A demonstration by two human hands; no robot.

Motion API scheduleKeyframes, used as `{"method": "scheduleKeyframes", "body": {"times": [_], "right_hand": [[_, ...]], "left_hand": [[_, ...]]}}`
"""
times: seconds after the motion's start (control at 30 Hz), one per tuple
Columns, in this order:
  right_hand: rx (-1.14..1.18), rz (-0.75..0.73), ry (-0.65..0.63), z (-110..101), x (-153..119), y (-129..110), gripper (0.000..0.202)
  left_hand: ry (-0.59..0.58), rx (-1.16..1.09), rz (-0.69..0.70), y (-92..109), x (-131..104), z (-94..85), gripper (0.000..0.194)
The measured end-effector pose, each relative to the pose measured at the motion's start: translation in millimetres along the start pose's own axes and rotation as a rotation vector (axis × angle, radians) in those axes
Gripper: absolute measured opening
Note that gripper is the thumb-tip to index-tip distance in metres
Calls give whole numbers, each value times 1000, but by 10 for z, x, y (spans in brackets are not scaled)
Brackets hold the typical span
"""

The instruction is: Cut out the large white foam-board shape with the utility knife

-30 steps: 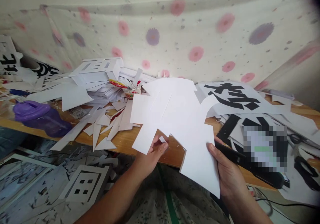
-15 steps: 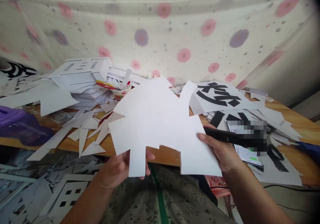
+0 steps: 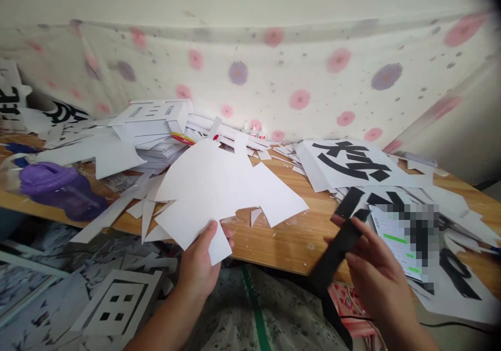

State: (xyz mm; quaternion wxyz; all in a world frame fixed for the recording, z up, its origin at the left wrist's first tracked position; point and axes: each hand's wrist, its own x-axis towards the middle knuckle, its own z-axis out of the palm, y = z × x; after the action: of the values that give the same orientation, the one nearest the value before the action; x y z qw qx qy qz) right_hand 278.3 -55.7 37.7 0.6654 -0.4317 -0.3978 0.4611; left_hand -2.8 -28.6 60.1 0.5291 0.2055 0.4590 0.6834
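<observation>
My left hand (image 3: 201, 262) grips a narrow tab of a white board cutout (image 3: 219, 189) between thumb and fingers. The cutout is flat, with angular notches, and is held tilted over the table's front part. My right hand (image 3: 378, 267) holds a long, flat black strip (image 3: 336, 252) near its upper end. Its lower end slants down to the left past the table edge and is blurred, so its exact kind is unclear. A phone (image 3: 399, 246) with a lit screen lies just beyond my right hand, partly covered by pixel blocks.
On the wooden table (image 3: 282, 241) stand a purple bottle (image 3: 58, 189) at left and a white box-like letter (image 3: 152, 113) on stacked boards. White scraps (image 3: 146, 210) lie around. Sheets with black characters (image 3: 352, 160) are at right. Another white cutout (image 3: 121, 304) is below left.
My right hand has let go of the cutout and moved away to the right with the black strip. The left hand keeps the cutout, now turned and farther left. The view has shifted.
</observation>
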Motion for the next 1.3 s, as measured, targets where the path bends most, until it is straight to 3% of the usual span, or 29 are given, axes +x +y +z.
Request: {"method": "scheduleKeyframes", "body": {"times": [0.1, 0.2, 0.27, 0.37, 0.43, 0.5, 0.6, 0.67, 0.9, 1.03, 1.3], "right_hand": [[-22, 39, -125, 44, -300, 209, 46], [102, 142, -445, 181, -536, 404, 72], [188, 274, -614, 262, -606, 477, 77], [185, 414, -705, 329, -577, 438, 52], [45, 385, -699, 368, -502, 334, 36], [-242, 187, -691, 429, -412, 227, 29], [-625, -240, -725, 555, -293, 157, 48], [-702, -374, -722, 638, -232, 167, 54], [-711, -611, -490, 830, -10, 174, 22], [-800, -779, -405, 845, 97, 192, 22], [-838, -780, -405, 783, 124, 227, 23]], "left_hand": [[52, -30, 15, -26, -20, 56, 32], [53, -53, 12, -1, -66, 98, 34], [41, -61, 4, 30, -108, 110, 35], [-3, -72, -25, 62, -181, 120, 35], [-51, -78, -55, 66, -231, 134, 33], [-98, -88, -81, 66, -276, 159, 29], [-123, -121, -129, 77, -329, 205, 27], [-135, -145, -176, 93, -359, 229, 25], [-192, -234, -309, 119, -463, 242, 16], [-191, -274, -377, 120, -505, 238, 14], [-236, -324, -457, 117, -539, 242, 9]]}}
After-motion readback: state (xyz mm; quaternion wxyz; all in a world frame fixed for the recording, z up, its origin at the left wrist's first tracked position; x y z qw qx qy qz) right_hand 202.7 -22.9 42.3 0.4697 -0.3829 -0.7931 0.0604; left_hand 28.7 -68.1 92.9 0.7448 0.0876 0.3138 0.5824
